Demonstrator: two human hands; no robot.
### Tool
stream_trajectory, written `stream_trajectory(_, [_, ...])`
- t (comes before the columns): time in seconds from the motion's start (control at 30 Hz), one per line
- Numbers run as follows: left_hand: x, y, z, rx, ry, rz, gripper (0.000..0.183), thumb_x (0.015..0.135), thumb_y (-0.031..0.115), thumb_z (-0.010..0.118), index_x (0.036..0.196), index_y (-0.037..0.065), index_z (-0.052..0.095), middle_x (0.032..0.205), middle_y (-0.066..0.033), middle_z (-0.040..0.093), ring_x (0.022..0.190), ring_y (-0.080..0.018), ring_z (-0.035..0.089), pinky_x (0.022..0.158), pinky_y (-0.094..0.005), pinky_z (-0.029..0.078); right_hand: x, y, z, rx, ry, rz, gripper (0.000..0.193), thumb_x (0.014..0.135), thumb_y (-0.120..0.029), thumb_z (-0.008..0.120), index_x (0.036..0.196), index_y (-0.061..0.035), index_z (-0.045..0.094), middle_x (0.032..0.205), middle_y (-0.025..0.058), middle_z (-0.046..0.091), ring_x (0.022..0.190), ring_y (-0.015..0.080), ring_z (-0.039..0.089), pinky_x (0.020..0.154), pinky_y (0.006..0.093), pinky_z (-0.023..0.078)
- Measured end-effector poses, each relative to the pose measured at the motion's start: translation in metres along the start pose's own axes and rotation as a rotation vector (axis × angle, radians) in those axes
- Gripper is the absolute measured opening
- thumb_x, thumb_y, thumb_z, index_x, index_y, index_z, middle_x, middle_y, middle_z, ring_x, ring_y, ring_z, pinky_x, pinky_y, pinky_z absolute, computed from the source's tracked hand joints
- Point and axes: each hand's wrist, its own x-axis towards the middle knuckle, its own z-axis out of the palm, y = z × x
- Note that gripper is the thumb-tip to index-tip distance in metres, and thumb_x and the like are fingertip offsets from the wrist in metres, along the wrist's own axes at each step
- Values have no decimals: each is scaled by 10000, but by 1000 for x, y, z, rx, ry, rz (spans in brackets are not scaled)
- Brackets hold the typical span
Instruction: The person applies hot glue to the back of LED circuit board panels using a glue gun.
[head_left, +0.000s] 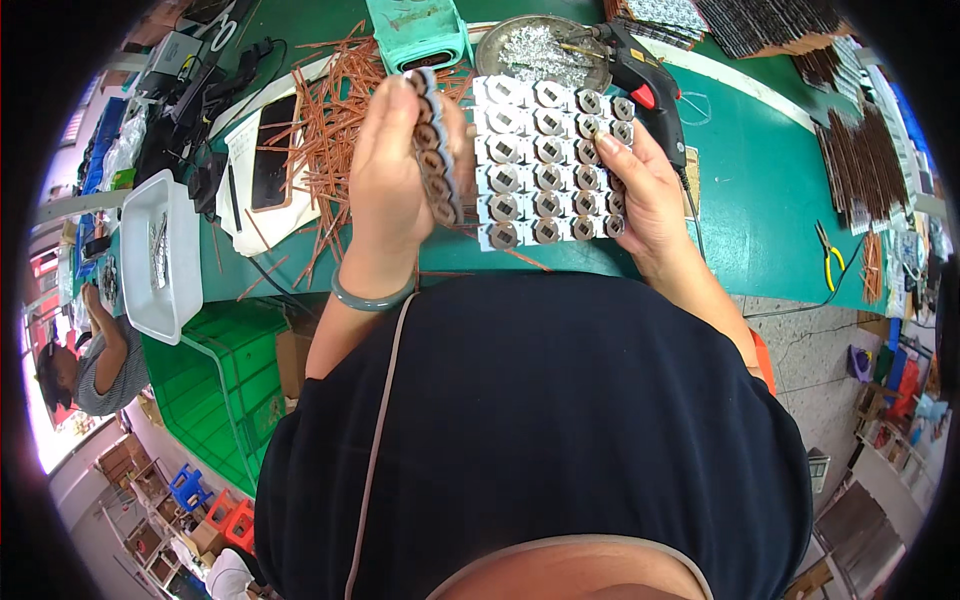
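Observation:
My right hand (pixel 650 190) grips the right edge of a white panel (pixel 566 178) of small boards, with its thumb on the face. Rows of round parts with dark square centres cover that panel, which faces up toward me. My left hand (pixel 385 165) is closed on a second, narrower-looking panel (pixel 433 150), turned nearly edge-on, with a row of brownish round parts along it. The two panels are held side by side above the near edge of the table, with a small gap between them. Some of the left fingers are hidden behind the second panel.
Reddish-brown wire pieces (pixel 335 130) are heaped left on the green table (pixel 745 225), near a phone (pixel 273 150). Behind my hands are a teal holder (pixel 420 35), a round metal dish (pixel 490 50) and a black gun-shaped tool (pixel 645 75). Yellow-handled pliers (pixel 830 262) lie right. A co-worker (pixel 100 360) is at left.

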Motion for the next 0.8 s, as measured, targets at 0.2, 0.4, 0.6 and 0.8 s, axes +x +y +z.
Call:
stream_trajectory(0.2, [-7, -28, -6, 337, 64, 63, 246, 954, 247, 373, 979, 29, 483, 774, 28, 462, 730, -39, 387, 659, -194, 349, 0, 3, 5, -331, 16, -137, 344, 855, -107, 549, 1158, 17, 443, 1066, 87, 566, 939, 124, 551, 816, 272, 448])
stream_trajectory(0.4, [-17, -22, 1, -606, -267, -275, 335, 955, 361, 313, 789, 88, 415, 693, -40, 482, 357, -101, 341, 336, -244, 273, -1, 6, 5, 94, -87, 81, 321, 872, -105, 502, 1166, 5, 435, 1081, 87, 557, 958, 140, 563, 833, 292, 478])
stream_trajectory(0.6, [-12, -30, 13, 117, 195, -90, 285, 958, 278, 350, 994, 23, 472, 873, -19, 550, 770, -66, 518, 687, -213, 432, 3, 11, 8, -610, -50, -264, 351, 844, -153, 586, 1135, 6, 469, 1022, 51, 582, 896, 81, 542, 788, 250, 445])
stream_trajectory(0.8, [-14, -42, -18, -572, -525, -301, 334, 952, 336, 346, 1033, 33, 463, 875, -20, 545, 744, -90, 546, 668, -228, 462, 6, 18, 12, 173, -282, 246, 296, 896, -191, 505, 1119, 0, 471, 998, 68, 590, 885, 115, 579, 760, 262, 489])
